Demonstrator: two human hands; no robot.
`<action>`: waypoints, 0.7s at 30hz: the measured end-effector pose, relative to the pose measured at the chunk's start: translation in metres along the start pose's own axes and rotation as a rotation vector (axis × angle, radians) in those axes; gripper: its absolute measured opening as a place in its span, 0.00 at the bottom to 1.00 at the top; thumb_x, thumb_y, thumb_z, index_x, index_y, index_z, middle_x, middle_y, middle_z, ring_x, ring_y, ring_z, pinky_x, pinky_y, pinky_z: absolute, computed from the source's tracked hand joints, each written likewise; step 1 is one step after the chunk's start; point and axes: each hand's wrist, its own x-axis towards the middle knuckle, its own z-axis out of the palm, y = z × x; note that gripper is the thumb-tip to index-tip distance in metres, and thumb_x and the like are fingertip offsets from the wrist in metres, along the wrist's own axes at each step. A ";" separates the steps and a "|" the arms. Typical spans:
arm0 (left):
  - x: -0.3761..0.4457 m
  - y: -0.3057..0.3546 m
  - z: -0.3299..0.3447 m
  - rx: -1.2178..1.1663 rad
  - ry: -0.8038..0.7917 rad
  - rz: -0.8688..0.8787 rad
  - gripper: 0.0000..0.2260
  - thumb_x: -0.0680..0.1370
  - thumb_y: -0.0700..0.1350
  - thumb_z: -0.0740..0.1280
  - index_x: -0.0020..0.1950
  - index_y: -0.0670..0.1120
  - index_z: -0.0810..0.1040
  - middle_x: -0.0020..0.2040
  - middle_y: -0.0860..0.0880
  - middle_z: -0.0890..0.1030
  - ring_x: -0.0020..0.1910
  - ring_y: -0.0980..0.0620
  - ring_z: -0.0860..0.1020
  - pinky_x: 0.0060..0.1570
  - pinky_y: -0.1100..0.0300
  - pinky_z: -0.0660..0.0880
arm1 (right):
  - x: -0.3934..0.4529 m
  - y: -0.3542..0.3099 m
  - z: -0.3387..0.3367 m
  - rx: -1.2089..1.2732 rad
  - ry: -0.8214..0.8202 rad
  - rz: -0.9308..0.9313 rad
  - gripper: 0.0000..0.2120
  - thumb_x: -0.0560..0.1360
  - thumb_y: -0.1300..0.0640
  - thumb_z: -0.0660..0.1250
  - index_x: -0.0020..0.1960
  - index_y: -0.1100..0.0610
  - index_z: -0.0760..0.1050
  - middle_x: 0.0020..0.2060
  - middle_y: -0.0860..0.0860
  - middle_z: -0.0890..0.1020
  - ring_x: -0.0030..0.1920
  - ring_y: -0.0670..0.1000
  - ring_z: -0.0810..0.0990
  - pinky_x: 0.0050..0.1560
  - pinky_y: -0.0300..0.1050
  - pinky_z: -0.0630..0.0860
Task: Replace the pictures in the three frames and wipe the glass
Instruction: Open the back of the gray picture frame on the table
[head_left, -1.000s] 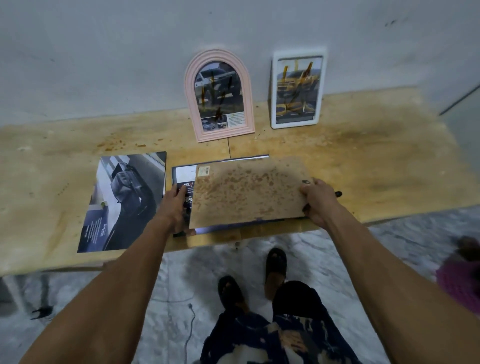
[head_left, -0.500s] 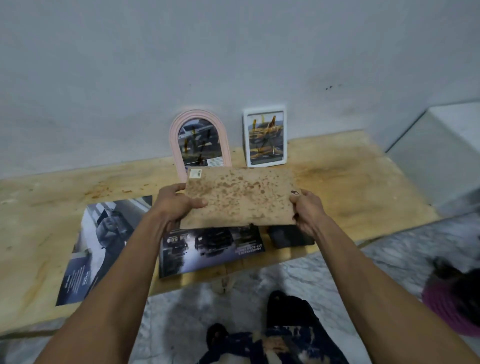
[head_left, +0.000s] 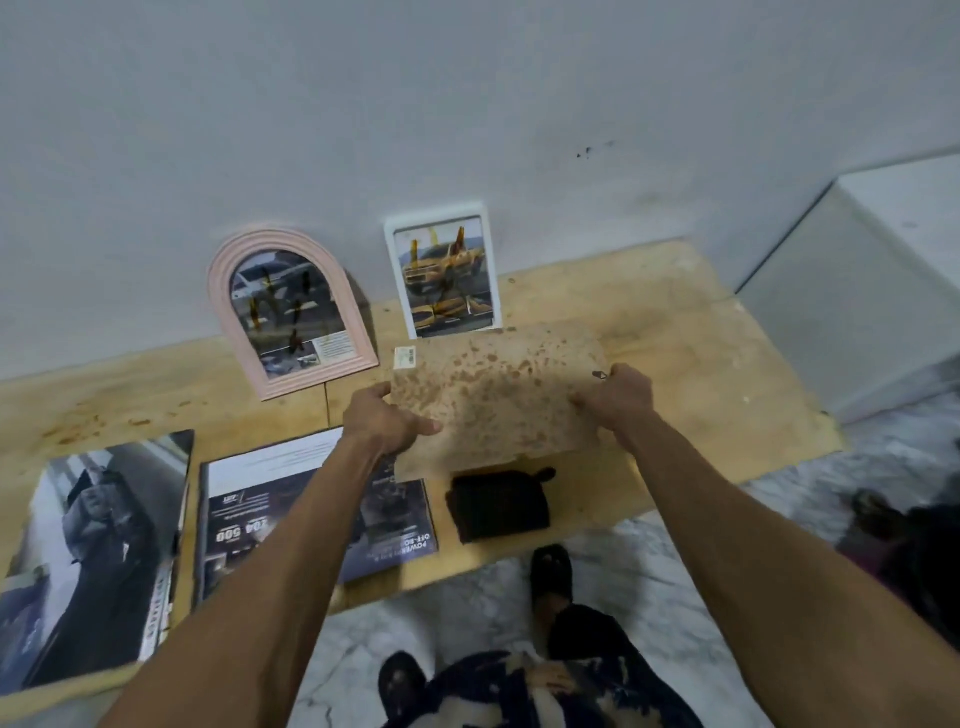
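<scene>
Both hands clamp a stained backing board (head_left: 496, 395) by its side edges: left hand (head_left: 382, 423), right hand (head_left: 618, 397). Below the fingers lies a dark cloth (head_left: 498, 506); bare table (head_left: 701, 374) opens rightward.

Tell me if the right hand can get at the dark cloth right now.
Probably not: the right hand and left hand both grip the speckled board, held above the dark cloth; it must release first.

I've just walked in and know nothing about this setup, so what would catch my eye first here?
Probably the stained brown board, held above the wooden table by the left hand and right hand. Behind it, a pink arched frame and a white frame lean against the wall, their glass streaked with brown smears. Car pictures and a dark cloth lie at the table's near edge.
</scene>
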 end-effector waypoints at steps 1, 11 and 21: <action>0.007 0.000 0.011 0.035 0.014 -0.016 0.43 0.52 0.46 0.88 0.65 0.42 0.78 0.54 0.50 0.85 0.54 0.51 0.83 0.63 0.52 0.77 | 0.011 0.003 -0.002 -0.031 -0.028 0.008 0.27 0.69 0.50 0.73 0.63 0.58 0.70 0.62 0.57 0.70 0.58 0.59 0.73 0.52 0.50 0.77; 0.030 0.007 0.084 0.362 0.223 -0.108 0.13 0.69 0.42 0.80 0.47 0.43 0.79 0.46 0.46 0.79 0.51 0.44 0.79 0.52 0.54 0.79 | 0.087 0.028 0.011 -0.142 -0.147 -0.023 0.21 0.74 0.55 0.67 0.67 0.56 0.71 0.64 0.56 0.72 0.62 0.59 0.73 0.58 0.48 0.73; 0.062 -0.009 0.102 0.285 0.213 -0.166 0.14 0.68 0.37 0.79 0.45 0.48 0.78 0.39 0.52 0.79 0.38 0.56 0.76 0.24 0.74 0.68 | 0.107 0.024 0.023 -0.311 -0.209 -0.016 0.24 0.78 0.56 0.60 0.72 0.60 0.61 0.71 0.59 0.60 0.70 0.62 0.58 0.72 0.57 0.60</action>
